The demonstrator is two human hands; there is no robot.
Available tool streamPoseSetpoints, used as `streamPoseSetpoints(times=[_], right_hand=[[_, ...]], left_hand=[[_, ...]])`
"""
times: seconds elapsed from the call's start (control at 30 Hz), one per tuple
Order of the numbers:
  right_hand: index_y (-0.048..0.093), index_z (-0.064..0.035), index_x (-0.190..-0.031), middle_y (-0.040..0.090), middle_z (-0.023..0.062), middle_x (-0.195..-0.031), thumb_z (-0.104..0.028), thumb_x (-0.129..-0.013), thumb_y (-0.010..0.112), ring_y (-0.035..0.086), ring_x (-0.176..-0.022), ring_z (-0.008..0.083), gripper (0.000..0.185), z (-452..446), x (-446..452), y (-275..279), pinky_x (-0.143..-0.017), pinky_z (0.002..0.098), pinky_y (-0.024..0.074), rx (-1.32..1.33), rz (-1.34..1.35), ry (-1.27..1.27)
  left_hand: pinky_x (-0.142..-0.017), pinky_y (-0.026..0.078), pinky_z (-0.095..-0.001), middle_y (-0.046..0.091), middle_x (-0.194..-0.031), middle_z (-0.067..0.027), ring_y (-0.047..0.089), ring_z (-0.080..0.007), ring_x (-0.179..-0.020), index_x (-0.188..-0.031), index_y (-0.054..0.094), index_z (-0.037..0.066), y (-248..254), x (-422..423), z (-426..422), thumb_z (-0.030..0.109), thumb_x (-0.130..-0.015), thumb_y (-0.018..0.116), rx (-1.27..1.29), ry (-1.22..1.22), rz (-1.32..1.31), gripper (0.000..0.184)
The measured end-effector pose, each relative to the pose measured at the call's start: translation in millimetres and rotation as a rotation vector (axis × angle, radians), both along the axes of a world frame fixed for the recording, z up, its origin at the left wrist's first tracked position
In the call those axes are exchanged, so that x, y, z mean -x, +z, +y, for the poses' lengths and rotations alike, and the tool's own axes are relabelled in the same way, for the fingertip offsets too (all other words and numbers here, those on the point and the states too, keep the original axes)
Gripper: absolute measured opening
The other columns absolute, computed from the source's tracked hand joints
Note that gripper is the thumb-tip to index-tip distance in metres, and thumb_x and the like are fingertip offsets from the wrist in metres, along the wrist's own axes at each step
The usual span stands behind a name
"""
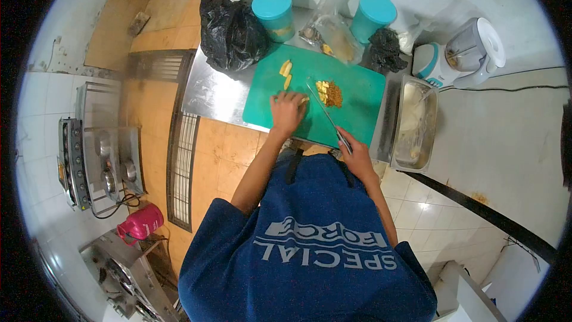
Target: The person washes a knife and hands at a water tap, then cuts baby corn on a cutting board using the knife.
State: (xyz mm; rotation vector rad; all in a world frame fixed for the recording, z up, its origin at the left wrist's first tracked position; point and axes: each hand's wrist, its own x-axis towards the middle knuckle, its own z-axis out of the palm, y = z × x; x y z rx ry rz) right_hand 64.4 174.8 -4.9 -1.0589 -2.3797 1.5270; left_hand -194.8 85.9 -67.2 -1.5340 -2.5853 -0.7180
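A green cutting board (357,116) lies on the metal table. My right hand (356,156) is closed round the handle of a knife (325,109), whose blade points up and left across the board. Bent over the board, the fingers of my left hand (287,111) press on a pale yellow piece of food (304,100), mostly covered by them, left of the blade. Right of the blade sits a heap of small yellow pieces (322,90) beside an orange-brown chopped heap (335,95). Farther up lie longer yellow pieces (286,68); their kind I cannot tell.
Behind the board stand a black plastic bag (229,33), two turquoise-lidded containers (273,15) (373,18), a clear bag (336,33) and a small black bag (387,49). At right are a metal tray (430,125) and a blender (471,48).
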Motion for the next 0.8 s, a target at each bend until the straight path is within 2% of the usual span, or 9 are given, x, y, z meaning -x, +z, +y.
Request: streamPoseSetpoints(times=[0.03, 0.07, 0.13, 0.17, 0.23, 0.33, 0.63, 0.7, 0.8], right_hand=[[0.061, -0.0131, -0.148, 0.073, 0.0224, -0.125, -0.016, -0.105, 0.062, 0.074, -0.112, 0.0323, 0.043, -0.4, 1.6, 0.9, -0.098, 0.0375, 0.0543, -0.048, -0.014, 0.024], [0.061, -0.0131, -0.148, 0.073, 0.0224, -0.125, -0.016, -0.105, 0.062, 0.074, -0.112, 0.0323, 0.043, -1.2, 2.6, 1.9, -0.098, 0.0375, 0.0543, -0.049, -0.014, 0.023], [0.061, -0.0142, -0.149, 0.071, 0.0242, -0.130, -0.014, -0.105, 0.060, 0.072, -0.114, 0.0401, 0.043, -2.3, 2.9, -1.6, -0.097, 0.0426, 0.0552, -0.122, 0.002, 0.051], [0.061, -0.0142, -0.149, 0.071, 0.0242, -0.130, -0.014, -0.105, 0.060, 0.072, -0.114, 0.0401, 0.043, -2.3, 2.7, -3.1, -0.097, 0.0426, 0.0552, -0.122, 0.003, 0.051], [0.058, -0.0195, -0.152, 0.073, 0.0255, -0.119, -0.016, -0.104, 0.060, 0.073, -0.099, 0.0431, 0.049, -2.5, 0.3, -6.8, -0.088, 0.0514, 0.0568, -0.242, 0.046, 0.112], [0.058, -0.0199, -0.152, 0.074, 0.0260, -0.116, -0.017, -0.103, 0.061, 0.073, -0.095, 0.0428, 0.049, -4.4, -1.3, -9.8, -0.086, 0.0524, 0.0570, -0.281, 0.083, 0.120], [0.055, -0.0206, -0.155, 0.075, 0.0238, -0.116, -0.018, -0.105, 0.058, 0.072, -0.100, 0.0427, 0.050, 0.3, -4.2, 12.6, -0.090, 0.0533, 0.0557, -0.171, -0.137, 0.191], [0.054, -0.0208, -0.155, 0.075, 0.0234, -0.114, -0.018, -0.105, 0.057, 0.072, -0.099, 0.0429, 0.050, 0.1, -6.2, 14.5, -0.090, 0.0532, 0.0558, -0.185, -0.094, 0.185], [0.054, -0.0211, -0.156, 0.075, 0.0228, -0.113, -0.019, -0.107, 0.056, 0.071, -0.098, 0.0438, 0.049, 2.8, -7.0, 14.7, -0.089, 0.0536, 0.0558, -0.206, -0.036, 0.184]], left_hand=[[-0.092, 0.043, -0.0482, 0.074, -0.112, 0.0005, 0.064, -0.0256, -0.106, -0.109, 0.078, 0.022, -1.0, 0.8, 0.5, 0.023, -0.086, 0.079, -0.001, -0.001, 0.000, 0.022], [-0.092, 0.043, -0.0478, 0.075, -0.113, 0.0017, 0.064, -0.0249, -0.105, -0.109, 0.079, 0.023, -1.9, 1.9, 0.5, 0.023, -0.087, 0.079, 0.024, -0.011, 0.008, 0.022], [-0.091, 0.043, -0.0473, 0.075, -0.113, 0.0028, 0.065, -0.0242, -0.105, -0.109, 0.079, 0.024, -7.3, 3.6, -1.2, 0.023, -0.087, 0.079, 0.048, -0.020, 0.018, 0.022], [-0.091, 0.043, -0.0465, 0.076, -0.112, 0.0040, 0.065, -0.0232, -0.104, -0.109, 0.080, 0.025, -9.9, 3.7, -3.0, 0.024, -0.088, 0.078, 0.009, -0.033, 0.042, 0.022], [-0.090, 0.043, -0.0457, 0.077, -0.112, 0.0053, 0.065, -0.0222, -0.103, -0.109, 0.081, 0.026, -10.1, 3.9, -4.8, 0.024, -0.088, 0.078, -0.029, -0.044, 0.065, 0.022], [-0.090, 0.043, -0.0444, 0.078, -0.110, 0.0062, 0.066, -0.0211, -0.100, -0.110, 0.081, 0.026, -11.9, 4.0, -7.4, 0.024, -0.089, 0.077, -0.068, -0.058, 0.075, 0.022], [-0.089, 0.044, -0.0431, 0.078, -0.107, 0.0075, 0.065, -0.0200, -0.097, -0.109, 0.082, 0.026, -15.5, 7.2, -8.2, 0.026, -0.088, 0.079, -0.111, -0.075, 0.143, 0.021], [-0.093, 0.042, -0.0461, 0.078, -0.110, 0.0060, 0.064, -0.0230, -0.102, -0.109, 0.082, 0.025, -17.5, 6.9, -8.9, 0.025, -0.091, 0.077, -0.098, -0.073, 0.081, 0.019], [-0.093, 0.043, -0.0460, 0.078, -0.110, 0.0059, 0.064, -0.0231, -0.102, -0.108, 0.082, 0.025, -18.3, 8.2, -7.8, 0.025, -0.091, 0.077, -0.111, -0.078, 0.071, 0.018]])
